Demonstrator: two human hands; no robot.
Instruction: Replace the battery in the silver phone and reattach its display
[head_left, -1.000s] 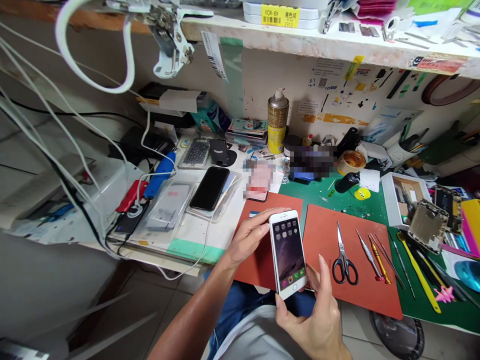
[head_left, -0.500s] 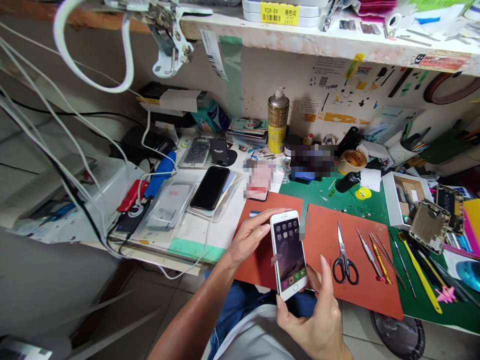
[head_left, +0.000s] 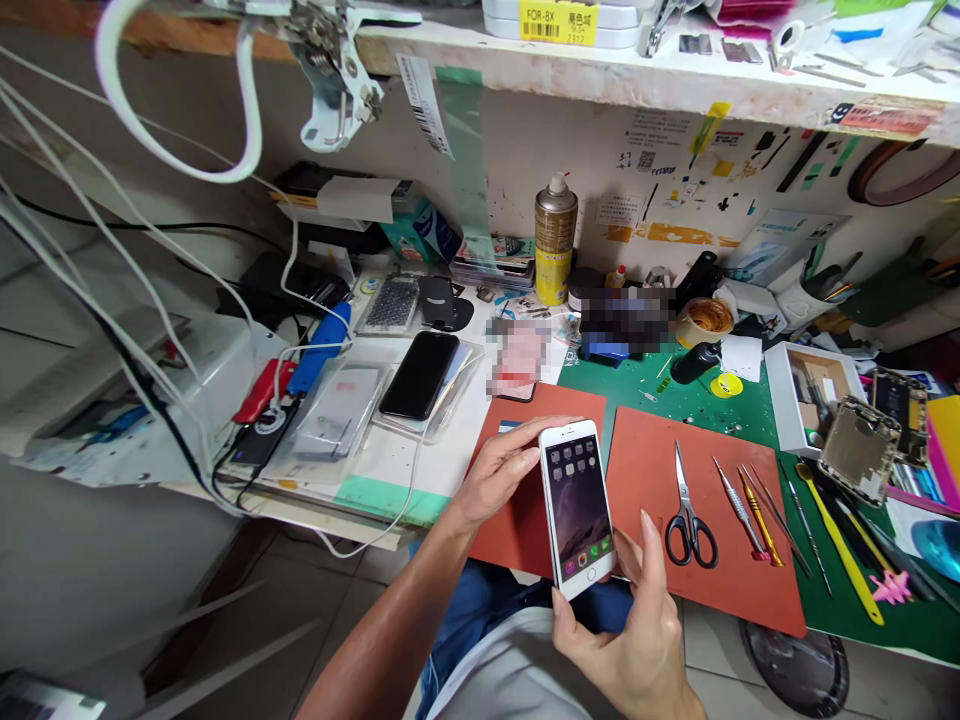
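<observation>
A white phone (head_left: 578,507) with a lit screen of app icons is held up over the front edge of the orange mats. My left hand (head_left: 499,475) grips its upper left side, fingers partly behind it. At the lower right, my right hand (head_left: 634,620) holds the bottom corner, with the thumb at the bottom edge and other fingers behind; the index finger points up beside it. Right of the phone, black-handled scissors (head_left: 691,535) lie on the right orange mat (head_left: 637,450), beside a silver tool (head_left: 736,505) and a gold one (head_left: 761,512).
A black phone (head_left: 420,376) lies on plastic sleeves to the left. Behind stands a spray can (head_left: 555,240). At the right are a white box (head_left: 780,400), an opened phone housing (head_left: 860,450) and a yellow tool (head_left: 840,545). A shelf (head_left: 600,95) crosses above; white cables hang at the left.
</observation>
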